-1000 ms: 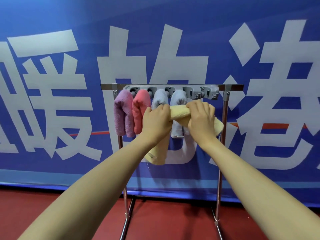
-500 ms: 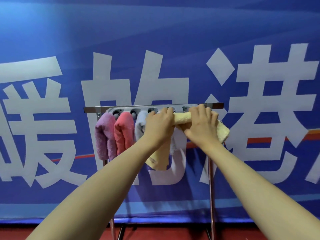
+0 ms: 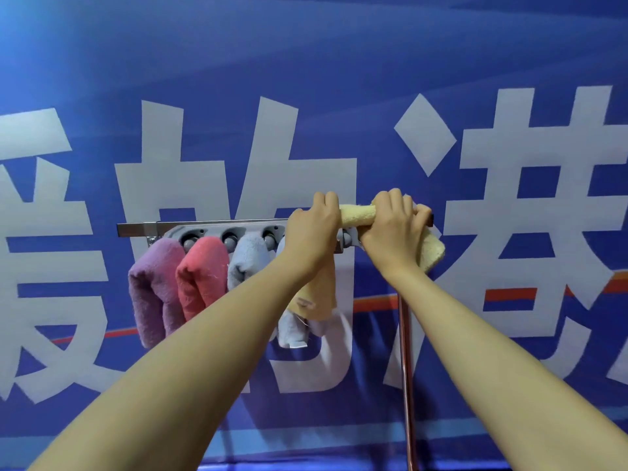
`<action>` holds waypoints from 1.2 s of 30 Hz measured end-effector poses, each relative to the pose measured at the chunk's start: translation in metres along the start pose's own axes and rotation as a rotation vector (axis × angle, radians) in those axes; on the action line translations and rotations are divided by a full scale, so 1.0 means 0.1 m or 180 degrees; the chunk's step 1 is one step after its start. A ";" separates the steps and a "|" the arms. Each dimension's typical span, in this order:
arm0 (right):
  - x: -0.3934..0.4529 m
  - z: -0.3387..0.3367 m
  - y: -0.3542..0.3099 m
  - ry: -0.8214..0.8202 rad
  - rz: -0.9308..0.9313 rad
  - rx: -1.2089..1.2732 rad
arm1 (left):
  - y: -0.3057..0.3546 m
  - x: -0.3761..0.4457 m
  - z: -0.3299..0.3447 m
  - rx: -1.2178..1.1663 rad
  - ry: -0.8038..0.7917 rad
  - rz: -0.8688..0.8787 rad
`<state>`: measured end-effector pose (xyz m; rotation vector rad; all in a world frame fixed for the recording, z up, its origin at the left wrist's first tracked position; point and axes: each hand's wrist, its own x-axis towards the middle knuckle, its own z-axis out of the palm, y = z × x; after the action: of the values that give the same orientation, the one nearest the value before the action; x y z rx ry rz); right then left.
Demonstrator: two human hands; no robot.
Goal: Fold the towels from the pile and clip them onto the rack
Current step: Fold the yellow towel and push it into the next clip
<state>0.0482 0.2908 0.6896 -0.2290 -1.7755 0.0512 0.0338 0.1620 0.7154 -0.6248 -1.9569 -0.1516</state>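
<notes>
Here, your left hand [image 3: 314, 229] and right hand [image 3: 390, 229] both grip the yellow towel [image 3: 356, 215] at the rack [image 3: 217, 227]; 4 towels hang clipped, and you have not yet clipped this one.

Even bright light, slightly soft focus

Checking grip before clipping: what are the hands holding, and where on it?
Both hold the yellow towel along its folded top edge at the rack bar: left hand near its left end, right hand near its right.
</notes>
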 end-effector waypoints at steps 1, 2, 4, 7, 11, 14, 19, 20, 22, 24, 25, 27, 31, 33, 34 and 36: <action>0.00 0.08 0.00 -0.0013 0.0031 0.0046 | -0.01 0.01 0.05 0.0027 -0.0156 -0.0019; -0.02 0.15 -0.01 -0.0045 0.0064 0.0087 | -0.01 0.02 0.09 -0.0041 -0.0378 -0.0091; -0.08 0.29 -0.02 -0.0154 0.0116 0.0096 | -0.07 0.02 0.25 -0.0217 -0.0597 -0.0267; -0.18 0.41 -0.01 -0.0308 0.0077 0.0060 | -0.10 -0.03 0.35 -0.0466 -0.0635 -0.0235; -0.26 0.51 -0.01 -0.0392 -0.0088 0.0018 | -0.13 -0.08 0.50 -0.0145 -0.0152 0.0159; -0.35 0.57 0.02 -0.0432 -0.0299 -0.0001 | -0.13 -0.14 0.57 0.0383 -0.0224 0.0220; -0.44 0.58 0.00 -0.0484 -0.0401 0.0328 | -0.15 -0.22 0.68 0.0431 -0.0508 0.0446; -0.44 0.57 0.00 -0.0580 -0.0387 0.0448 | -0.16 -0.24 0.70 0.0361 -0.0511 0.0470; -0.44 0.53 0.00 -0.0980 -0.0326 0.0680 | -0.22 -0.28 0.72 0.0159 -0.0464 0.0492; -0.48 0.46 -0.01 -0.1301 -0.0150 0.0851 | -0.27 -0.31 0.73 -0.0147 -0.0588 0.0638; -0.52 0.43 -0.02 -0.1385 -0.0059 0.0876 | -0.29 -0.31 0.70 -0.0173 -0.0785 0.0674; -0.57 0.40 -0.04 -0.1486 0.0123 0.0922 | -0.31 -0.31 0.66 -0.0216 -0.1001 0.0717; -0.59 0.33 -0.05 -0.1706 0.0231 0.1148 | -0.36 -0.34 0.56 -0.0355 -0.1225 0.0904; -0.64 0.31 -0.05 -0.1964 0.0450 0.1544 | -0.42 -0.35 0.49 -0.0392 -0.1425 0.1012; -0.67 0.30 -0.05 -0.2054 0.0567 0.1749 | -0.46 -0.34 0.45 -0.0363 -0.1563 0.1070; -0.72 0.25 -0.07 -0.2145 0.0651 0.1896 | -0.54 -0.34 0.41 -0.0357 -0.1759 0.1118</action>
<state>0.0373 0.2731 0.6155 0.0553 -2.2962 0.8781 -0.0138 0.1185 0.6755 -1.1681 -2.3300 0.1482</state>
